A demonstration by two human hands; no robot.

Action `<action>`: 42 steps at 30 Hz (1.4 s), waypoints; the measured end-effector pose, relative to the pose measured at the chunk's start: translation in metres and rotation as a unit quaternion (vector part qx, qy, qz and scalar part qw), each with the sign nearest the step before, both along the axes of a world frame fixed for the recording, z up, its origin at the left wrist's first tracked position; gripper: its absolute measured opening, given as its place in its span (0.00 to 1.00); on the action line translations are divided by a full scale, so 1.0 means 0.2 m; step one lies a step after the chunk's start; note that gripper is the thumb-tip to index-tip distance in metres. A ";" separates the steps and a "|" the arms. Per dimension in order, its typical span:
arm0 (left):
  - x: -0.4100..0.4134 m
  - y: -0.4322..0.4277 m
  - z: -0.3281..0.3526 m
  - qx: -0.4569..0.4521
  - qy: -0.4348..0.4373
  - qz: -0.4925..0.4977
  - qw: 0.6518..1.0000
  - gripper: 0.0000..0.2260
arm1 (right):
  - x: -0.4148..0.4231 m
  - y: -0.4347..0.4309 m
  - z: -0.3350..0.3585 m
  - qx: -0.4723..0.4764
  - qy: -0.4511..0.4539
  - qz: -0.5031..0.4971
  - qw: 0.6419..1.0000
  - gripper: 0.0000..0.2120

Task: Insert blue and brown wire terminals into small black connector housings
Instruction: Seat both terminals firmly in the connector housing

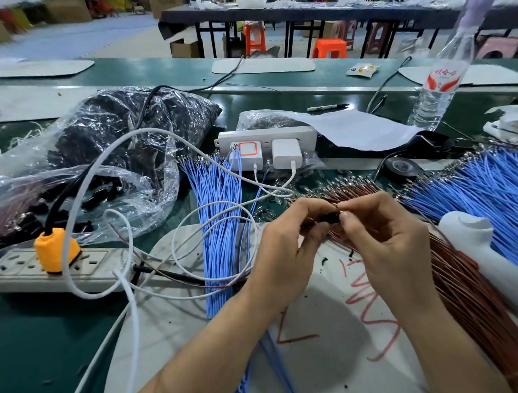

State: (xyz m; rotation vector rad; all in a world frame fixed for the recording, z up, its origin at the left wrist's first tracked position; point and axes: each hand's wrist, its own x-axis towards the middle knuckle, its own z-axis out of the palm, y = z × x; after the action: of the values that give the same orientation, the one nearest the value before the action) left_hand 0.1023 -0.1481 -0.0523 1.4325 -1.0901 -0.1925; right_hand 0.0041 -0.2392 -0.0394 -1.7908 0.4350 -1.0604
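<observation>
Between both thumbs, above the white mat (317, 327), sits one small black plastic connector housing (330, 217), long axis lying left to right. The left hand (286, 248) pinches its left end; the right hand (381, 235) closes on its right end, seemingly feeding a thin brown wire (347, 243), so entry comes from the right. I count two fans of blue wires (220, 227) and one brown wire bundle (469, 282); single wires are too many to count.

Two power strips (51, 270) (267, 135), two chargers (250, 155) (287, 153)
</observation>
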 end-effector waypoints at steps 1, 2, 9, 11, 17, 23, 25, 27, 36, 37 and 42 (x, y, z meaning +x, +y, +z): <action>0.00 0.00 0.00 0.001 -0.001 0.000 1.000 0.09 | 0.00 0.00 0.00 0.006 -0.002 -0.003 1.000 0.06; 0.00 0.00 -0.01 0.000 0.003 -0.003 1.000 0.09 | 0.00 0.00 0.00 0.015 -0.011 -0.004 1.000 0.06; -0.01 -0.01 0.00 -0.067 0.155 -0.099 0.981 0.12 | -0.01 -0.01 -0.01 0.054 -0.073 -0.020 0.996 0.12; -0.02 -0.01 0.01 -0.076 0.168 -0.118 0.976 0.13 | 0.01 0.00 -0.03 0.013 -0.026 -0.006 1.000 0.16; -0.02 -0.01 0.01 -0.073 0.166 -0.152 0.972 0.11 | 0.03 0.04 -0.05 -0.007 0.027 0.036 0.999 0.05; -0.02 -0.01 0.00 -0.060 0.122 -0.112 0.984 0.09 | 0.03 0.03 -0.07 -0.087 0.024 -0.019 0.996 0.07; -0.02 0.00 -0.01 -0.058 0.073 -0.085 0.992 0.11 | 0.03 0.03 -0.08 -0.105 0.020 -0.024 0.994 0.08; -0.02 0.00 0.00 -0.064 0.027 -0.065 0.995 0.13 | 0.03 0.03 -0.08 -0.107 0.017 -0.029 0.994 0.10; -0.01 0.00 0.00 -0.083 -0.010 -0.002 0.997 0.11 | 0.03 0.02 -0.11 -0.113 -0.001 -0.064 0.992 0.05; -0.01 0.00 0.00 -0.087 -0.007 0.000 0.996 0.11 | 0.03 0.02 -0.11 -0.130 -0.001 -0.075 0.989 0.05; 0.00 0.00 0.00 -0.104 -0.012 0.012 0.994 0.12 | 0.03 0.02 -0.11 -0.181 -0.009 -0.086 0.980 0.08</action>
State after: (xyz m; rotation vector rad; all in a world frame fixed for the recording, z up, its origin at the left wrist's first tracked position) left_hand 0.1024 -0.1487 -0.0525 1.2631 -1.0791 -0.0417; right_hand 0.0105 -0.2358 -0.0621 -2.0879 0.4106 -1.3430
